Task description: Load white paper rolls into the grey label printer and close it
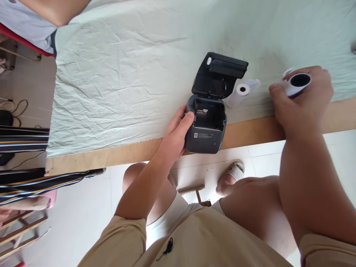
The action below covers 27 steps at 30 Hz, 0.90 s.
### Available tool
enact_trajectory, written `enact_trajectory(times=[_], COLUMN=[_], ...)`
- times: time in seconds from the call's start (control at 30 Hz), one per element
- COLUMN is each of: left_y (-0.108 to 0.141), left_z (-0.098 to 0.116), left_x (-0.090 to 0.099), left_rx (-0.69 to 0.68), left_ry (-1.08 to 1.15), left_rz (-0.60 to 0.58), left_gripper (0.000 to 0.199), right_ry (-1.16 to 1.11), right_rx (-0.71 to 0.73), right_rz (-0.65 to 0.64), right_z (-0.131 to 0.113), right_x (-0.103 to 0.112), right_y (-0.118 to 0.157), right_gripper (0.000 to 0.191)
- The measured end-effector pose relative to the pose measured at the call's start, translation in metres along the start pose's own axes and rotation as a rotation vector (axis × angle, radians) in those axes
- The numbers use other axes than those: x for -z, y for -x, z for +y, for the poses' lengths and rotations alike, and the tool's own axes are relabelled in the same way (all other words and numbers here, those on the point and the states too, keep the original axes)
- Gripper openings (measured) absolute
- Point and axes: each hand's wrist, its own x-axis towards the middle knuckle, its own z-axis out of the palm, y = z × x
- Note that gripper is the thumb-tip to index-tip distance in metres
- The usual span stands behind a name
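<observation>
A small black printer (205,142) stands at the table's front edge with its lid (219,74) swung up and its inner compartment showing. My left hand (178,129) grips the printer's left side, thumb on the rim. Just right of the lid, a small white paper roll (236,97) with a dark core rests on the cloth, its loose end spread behind it. Farther right, my right hand (303,96) is wrapped round a larger white roll (292,86) with a wide dark core, held near the table edge.
A wrinkled pale green cloth (125,74) covers the wooden table (111,155). Another person's arm (63,9) leans at the upper left. Striped fabric (25,185) and a wooden rack (22,233) are at the lower left. A dark object touches the right frame edge.
</observation>
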Motion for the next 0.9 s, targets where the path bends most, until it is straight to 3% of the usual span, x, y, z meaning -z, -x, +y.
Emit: enact_trajectory(times=[0.1,0.17,0.27,0.5,0.63,0.8,0.9], left_y=[-0.001,0.0,-0.001,-0.001,-0.001,-0.001,0.0], left_z=[-0.001,-0.001,-0.001,-0.003,-0.002,0.001,0.001], left_x=[0.0,0.0,0.001,0.002,0.002,0.0,-0.001], left_rx=[-0.013,-0.014,-0.011,-0.038,-0.025,-0.015,-0.007], left_ry=[0.013,0.023,0.014,-0.018,-0.006,-0.016,-0.011], left_rz=[-0.013,-0.011,-0.005,0.007,-0.002,-0.001,0.015], left_gripper=[0.04,0.039,0.042,0.045,0.046,0.046,0.045], right_ry=[0.045,0.104,0.155,0.095,0.084,0.048,0.02], right_rx=[-0.003,0.0,-0.008,-0.096,-0.092,-0.013,-0.047], right_rz=[0.095,0.238,0.391,0.119,0.094,0.095,0.1], right_z=[0.01,0.015,0.01,-0.01,-0.004,0.003,0.008], right_x=[0.006,0.007,-0.005,-0.052,-0.051,-0.049,-0.048], right_y=[0.007,0.015,0.025,0.017,0.019,0.029,0.032], right_gripper=[0.036,0.032,0.028,0.038,0.047,0.034,0.05])
